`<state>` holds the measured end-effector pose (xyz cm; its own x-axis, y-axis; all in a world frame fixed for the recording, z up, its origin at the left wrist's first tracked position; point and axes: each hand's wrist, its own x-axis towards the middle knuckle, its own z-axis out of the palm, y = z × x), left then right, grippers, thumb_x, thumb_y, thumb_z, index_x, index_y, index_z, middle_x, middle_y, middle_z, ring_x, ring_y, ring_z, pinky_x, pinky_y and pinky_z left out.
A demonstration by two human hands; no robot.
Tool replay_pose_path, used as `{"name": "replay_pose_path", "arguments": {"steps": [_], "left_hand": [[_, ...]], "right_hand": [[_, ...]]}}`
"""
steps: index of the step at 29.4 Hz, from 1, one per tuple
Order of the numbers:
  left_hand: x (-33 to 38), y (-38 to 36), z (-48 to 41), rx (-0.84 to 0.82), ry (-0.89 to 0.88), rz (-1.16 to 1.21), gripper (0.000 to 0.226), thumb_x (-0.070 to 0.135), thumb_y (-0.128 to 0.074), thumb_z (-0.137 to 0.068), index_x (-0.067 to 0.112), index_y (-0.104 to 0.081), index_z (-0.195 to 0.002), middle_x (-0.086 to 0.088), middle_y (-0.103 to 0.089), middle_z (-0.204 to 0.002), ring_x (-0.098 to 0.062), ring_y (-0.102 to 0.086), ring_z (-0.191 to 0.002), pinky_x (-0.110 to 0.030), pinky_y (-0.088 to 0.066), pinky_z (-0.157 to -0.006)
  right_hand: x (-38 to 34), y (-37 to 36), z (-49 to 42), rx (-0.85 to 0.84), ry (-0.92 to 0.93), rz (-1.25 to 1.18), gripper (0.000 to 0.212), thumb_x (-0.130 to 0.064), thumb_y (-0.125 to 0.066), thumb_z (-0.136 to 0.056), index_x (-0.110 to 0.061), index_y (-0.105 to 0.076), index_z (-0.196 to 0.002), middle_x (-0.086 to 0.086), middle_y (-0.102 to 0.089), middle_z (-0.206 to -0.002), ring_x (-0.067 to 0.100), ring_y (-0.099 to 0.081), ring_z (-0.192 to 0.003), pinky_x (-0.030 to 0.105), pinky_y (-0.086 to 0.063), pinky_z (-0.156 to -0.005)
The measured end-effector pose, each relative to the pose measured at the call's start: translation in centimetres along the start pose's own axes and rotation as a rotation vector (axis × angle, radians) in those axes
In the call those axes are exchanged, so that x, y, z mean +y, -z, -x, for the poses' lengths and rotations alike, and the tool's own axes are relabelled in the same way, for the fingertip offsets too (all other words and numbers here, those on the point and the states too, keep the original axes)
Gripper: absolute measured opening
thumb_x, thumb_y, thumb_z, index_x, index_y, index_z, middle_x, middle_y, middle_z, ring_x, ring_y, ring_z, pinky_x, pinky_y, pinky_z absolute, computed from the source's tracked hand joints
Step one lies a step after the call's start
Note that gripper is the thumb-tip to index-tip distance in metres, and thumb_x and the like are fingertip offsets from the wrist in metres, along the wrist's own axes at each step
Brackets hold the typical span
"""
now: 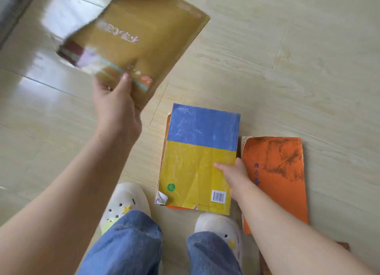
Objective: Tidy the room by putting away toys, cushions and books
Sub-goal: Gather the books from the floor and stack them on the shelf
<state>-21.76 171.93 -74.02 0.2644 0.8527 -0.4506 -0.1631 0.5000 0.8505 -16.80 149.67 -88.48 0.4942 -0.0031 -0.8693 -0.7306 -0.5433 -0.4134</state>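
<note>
- Above the pale floor [287,59], far left: left hand [115,108] extends forward, pinching the near edge of an olive book [144,34], which is blurred, tilted, long axis running far-right.
- Near centre: right hand [234,176] grips the right edge of a blue-and-yellow book [197,151] lying flat, long axis near-to-far, beside an orange book [277,172].

Two books lie side by side on the floor [287,48] at lower centre: one book [197,157] left, another [275,178] right; a third book [133,38] upper left.
</note>
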Motion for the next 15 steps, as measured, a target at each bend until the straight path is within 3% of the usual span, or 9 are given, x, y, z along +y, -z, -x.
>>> {"name": "replay_pose_path", "arguments": {"steps": [3, 6, 8, 11, 13, 15], "left_hand": [[-4.2, 1.4, 2.2, 0.019, 0.214, -0.039, 0.019, 0.000, -0.047, -0.095, 0.015, -0.057, -0.102, -0.005, -0.066, -0.091, -0.011, -0.068, -0.067, -0.033, -0.058, -0.072], [-10.3, 5.6, 6.3, 0.045, 0.522, -0.570, 0.012, 0.011, -0.053, -0.094, 0.016, -0.055, -0.083, -0.009, -0.061, -0.080, -0.016, -0.061, -0.059, -0.037, -0.056, -0.070], [-12.4, 7.6, 8.0, -0.161, 0.676, -1.049, 0.023, 0.024, -0.049, -0.096, 0.011, -0.052, -0.078, -0.010, -0.061, -0.068, -0.019, -0.058, -0.051, -0.040, -0.057, -0.065], [-11.5, 6.5, 7.9, -0.621, 0.923, -1.520, 0.039, 0.030, -0.040, -0.096, 0.006, -0.051, -0.068, -0.004, -0.058, -0.047, -0.013, -0.054, -0.033, -0.022, -0.050, -0.041], [-10.5, 4.9, 7.7, -0.828, 0.792, -1.648, 0.035, 0.028, -0.043, -0.092, 0.009, -0.046, -0.063, -0.003, -0.055, -0.049, -0.012, -0.052, -0.031, -0.021, -0.046, -0.044], [-10.1, 3.6, 7.7, -0.851, 0.385, -1.738, 0.032, 0.033, -0.046, -0.091, 0.014, -0.045, -0.065, -0.002, -0.057, -0.063, -0.018, -0.057, -0.051, -0.024, -0.044, -0.054]], "right_hand": [[-0.8, -0.2, 1.0, 0.036, 0.026, -0.041, 0.025, -0.013, -0.062, -0.086, -0.008, -0.058, -0.110, 0.016, -0.065, -0.112, 0.030, -0.063, -0.096, 0.045, -0.051, -0.090], [-1.4, 1.3, 2.5, 0.242, 0.202, 0.164, 0.026, -0.014, -0.049, -0.093, -0.009, -0.062, -0.115, 0.010, -0.065, -0.109, 0.024, -0.057, -0.093, 0.029, -0.043, -0.080], [-1.4, 2.1, 3.8, 0.333, 0.303, 0.331, 0.021, -0.011, -0.045, -0.094, -0.011, -0.063, -0.106, 0.010, -0.066, -0.101, 0.028, -0.058, -0.091, 0.030, -0.038, -0.071], [-1.0, 2.7, 3.8, 0.466, 0.337, 0.325, 0.016, -0.011, -0.048, -0.092, -0.012, -0.060, -0.102, 0.012, -0.068, -0.096, 0.034, -0.061, -0.092, 0.033, -0.039, -0.069], [-0.7, 3.1, 3.4, 0.561, 0.299, 0.284, 0.017, -0.014, -0.052, -0.090, -0.012, -0.056, -0.106, 0.013, -0.066, -0.102, 0.035, -0.060, -0.096, 0.034, -0.039, -0.069], [-0.2, 3.7, 3.1, 0.592, 0.275, 0.436, 0.036, -0.020, -0.061, -0.085, -0.013, -0.050, -0.119, 0.014, -0.055, -0.122, 0.033, -0.052, -0.111, 0.038, -0.040, -0.080]]}}
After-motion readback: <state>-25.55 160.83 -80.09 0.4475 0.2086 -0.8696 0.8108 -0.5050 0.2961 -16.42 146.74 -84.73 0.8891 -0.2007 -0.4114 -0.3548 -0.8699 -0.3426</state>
